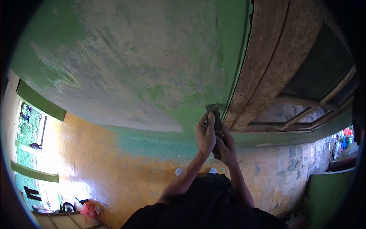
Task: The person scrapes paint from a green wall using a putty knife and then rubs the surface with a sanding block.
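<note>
In the head view, a dark, narrow scraper (214, 110) stands nearly upright against the green painted wall (133, 61), its flat end close to the wooden window frame (263, 65). My left hand (206, 134) is closed around the scraper's left side, below the flat end. A small light spot shows among its fingers; I cannot make out what it is. Lower and to the right, my right hand (225, 148) is wrapped round the lower part. The fingers partly hide the scraper. Large grey patches with green streaks cover the wall to the left.
Yellowish floor tiles (87, 149) run along the wall base, with pale specks near it. Glass panes sit within the wooden frame at right. A pink bag (89, 209) lies at lower left, by a bright opening. A green panel (331, 196) stands at lower right.
</note>
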A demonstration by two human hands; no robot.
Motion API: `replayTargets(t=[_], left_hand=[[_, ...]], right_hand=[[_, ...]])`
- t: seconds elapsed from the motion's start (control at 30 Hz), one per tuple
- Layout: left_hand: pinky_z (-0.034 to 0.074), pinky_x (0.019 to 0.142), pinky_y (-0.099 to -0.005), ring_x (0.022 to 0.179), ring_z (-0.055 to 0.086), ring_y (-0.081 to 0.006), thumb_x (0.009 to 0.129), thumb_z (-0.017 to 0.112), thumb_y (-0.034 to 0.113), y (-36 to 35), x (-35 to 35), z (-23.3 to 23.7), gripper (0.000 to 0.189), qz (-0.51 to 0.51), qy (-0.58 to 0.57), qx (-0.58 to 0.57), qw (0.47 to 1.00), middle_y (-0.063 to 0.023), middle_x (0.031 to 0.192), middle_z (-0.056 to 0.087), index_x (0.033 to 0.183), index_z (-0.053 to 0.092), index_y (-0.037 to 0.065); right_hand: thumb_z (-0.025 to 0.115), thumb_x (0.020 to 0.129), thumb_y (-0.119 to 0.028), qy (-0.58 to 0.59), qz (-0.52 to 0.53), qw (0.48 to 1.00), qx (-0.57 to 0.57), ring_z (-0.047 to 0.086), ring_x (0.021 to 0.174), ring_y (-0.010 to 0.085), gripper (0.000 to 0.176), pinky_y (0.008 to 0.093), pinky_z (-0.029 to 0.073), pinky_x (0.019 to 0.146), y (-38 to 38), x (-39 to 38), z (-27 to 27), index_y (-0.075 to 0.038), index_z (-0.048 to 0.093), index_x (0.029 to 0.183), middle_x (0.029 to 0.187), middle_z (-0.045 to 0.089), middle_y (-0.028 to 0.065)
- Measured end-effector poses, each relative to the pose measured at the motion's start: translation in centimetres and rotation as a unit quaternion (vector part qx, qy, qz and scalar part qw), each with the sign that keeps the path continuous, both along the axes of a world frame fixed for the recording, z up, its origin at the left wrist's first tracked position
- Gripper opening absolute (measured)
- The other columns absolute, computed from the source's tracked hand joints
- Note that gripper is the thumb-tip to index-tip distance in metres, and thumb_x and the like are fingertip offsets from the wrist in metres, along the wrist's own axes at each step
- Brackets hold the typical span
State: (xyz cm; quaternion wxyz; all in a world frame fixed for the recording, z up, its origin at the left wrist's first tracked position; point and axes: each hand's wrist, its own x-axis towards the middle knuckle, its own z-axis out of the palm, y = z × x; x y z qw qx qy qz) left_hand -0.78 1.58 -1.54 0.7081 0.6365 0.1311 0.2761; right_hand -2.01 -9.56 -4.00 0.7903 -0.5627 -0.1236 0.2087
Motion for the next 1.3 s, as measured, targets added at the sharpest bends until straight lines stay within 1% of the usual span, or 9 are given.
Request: replayTargets(t=[0.1, 0.17, 0.27, 0.37, 0.47, 0.67, 0.8, 0.9, 1.3], left_hand=[[0.036, 0.054, -0.0251, 0.063, 0.043, -0.0037, 0.105, 0.053, 0.024, -0.2, -0.4, 2.7, 0.036, -0.002, -0.006, -0.008, 1.000, 0.0054, 0.068, 0.050, 0.076, 0.054, 0.003], [0.037, 0.054, -0.0253, 0.063, 0.044, -0.0041, 0.105, 0.052, 0.024, 0.3, -0.1, 1.9, 0.037, 0.008, 0.008, 0.031, 0.999, 0.0047, 0.067, 0.051, 0.075, 0.054, 0.003], [0.038, 0.054, -0.0250, 0.064, 0.047, -0.0042, 0.105, 0.053, 0.025, -0.7, -0.5, 0.7, 0.036, 0.012, 0.031, -0.039, 0.999, 0.0037, 0.067, 0.054, 0.076, 0.055, 0.002], [0.038, 0.047, -0.0279, 0.057, 0.046, -0.0045, 0.104, 0.054, 0.026, 0.0, 0.1, 3.4, 0.038, 0.006, -0.017, -0.006, 1.000, -0.0004, 0.063, 0.054, 0.076, 0.055, 0.000], [0.039, 0.048, -0.0269, 0.056, 0.046, -0.0044, 0.104, 0.054, 0.026, 0.3, 0.0, 0.1, 0.039, 0.004, 0.012, 0.033, 0.999, -0.0005, 0.063, 0.054, 0.075, 0.055, 0.000], [0.040, 0.054, -0.0249, 0.063, 0.050, -0.0039, 0.105, 0.053, 0.025, 0.4, 0.3, 3.8, 0.035, -0.008, 0.011, 0.031, 0.999, 0.0015, 0.067, 0.058, 0.079, 0.058, 0.001], [0.043, 0.053, -0.0262, 0.059, 0.054, -0.0065, 0.105, 0.053, 0.025, -0.1, -0.1, -0.9, 0.035, -0.021, 0.045, 0.003, 0.999, -0.0020, 0.067, 0.063, 0.080, 0.060, 0.000], [0.046, 0.053, -0.0267, 0.058, 0.057, -0.0080, 0.105, 0.053, 0.024, -0.3, 0.0, -1.4, 0.035, -0.019, 0.046, 0.014, 0.999, -0.0039, 0.067, 0.065, 0.081, 0.061, 0.000], [0.045, 0.050, -0.0246, 0.057, 0.059, -0.0081, 0.105, 0.053, 0.027, -0.5, 0.2, 1.7, 0.038, -0.037, 0.018, -0.045, 0.998, -0.0047, 0.068, 0.066, 0.078, 0.061, 0.001]], right_hand=[[0.051, 0.099, -0.006, 0.032, 0.041, 0.995, 0.081, 0.042, 0.050, 0.0022, 0.057, 0.0206, 0.032, 0.042, 0.4, 0.6, 3.7, -0.004, 0.034, 0.154, 0.075, 0.051, -0.0039], [0.050, 0.100, -0.006, 0.025, 0.026, 0.998, 0.054, 0.041, 0.050, 0.0020, 0.056, 0.0204, 0.031, 0.042, 0.3, 0.0, 2.0, -0.004, 0.033, 0.154, 0.074, 0.051, -0.0039], [0.050, 0.100, -0.006, 0.020, 0.023, 0.999, 0.033, 0.041, 0.050, 0.0016, 0.056, 0.0199, 0.031, 0.042, 0.2, 0.2, 0.8, -0.004, 0.032, 0.154, 0.074, 0.051, -0.0041], [0.050, 0.101, -0.007, 0.021, 0.030, 0.997, 0.069, 0.041, 0.050, 0.0014, 0.055, 0.0198, 0.031, 0.042, 0.5, 0.3, 1.6, -0.004, 0.033, 0.154, 0.073, 0.051, -0.0041], [0.049, 0.101, -0.007, 0.023, 0.010, 0.997, 0.066, 0.041, 0.049, 0.0016, 0.055, 0.0202, 0.031, 0.041, 0.4, -0.2, -0.4, -0.004, 0.033, 0.153, 0.071, 0.050, -0.0040], [0.050, 0.101, -0.008, 0.025, 0.015, 0.996, 0.083, 0.041, 0.048, 0.0017, 0.057, 0.0206, 0.031, 0.040, 0.5, -0.2, 1.6, -0.006, 0.032, 0.155, 0.070, 0.049, -0.0041], [0.050, 0.101, -0.007, 0.052, 0.007, 0.998, 0.036, 0.041, 0.048, 0.0020, 0.058, 0.0205, 0.031, 0.040, -0.2, -0.5, 0.1, -0.006, 0.031, 0.155, 0.070, 0.049, -0.0041], [0.050, 0.100, -0.008, 0.042, -0.017, 0.997, 0.056, 0.039, 0.044, 0.0018, 0.044, 0.0200, 0.029, 0.037, 0.2, -1.2, 0.5, -0.004, 0.043, 0.143, 0.068, 0.049, -0.0044], [0.051, 0.099, -0.008, 0.007, -0.004, 0.998, 0.058, 0.041, 0.049, 0.0020, 0.055, 0.0199, 0.031, 0.042, 0.4, 0.4, 1.4, -0.004, 0.036, 0.152, 0.070, 0.049, -0.0047]])
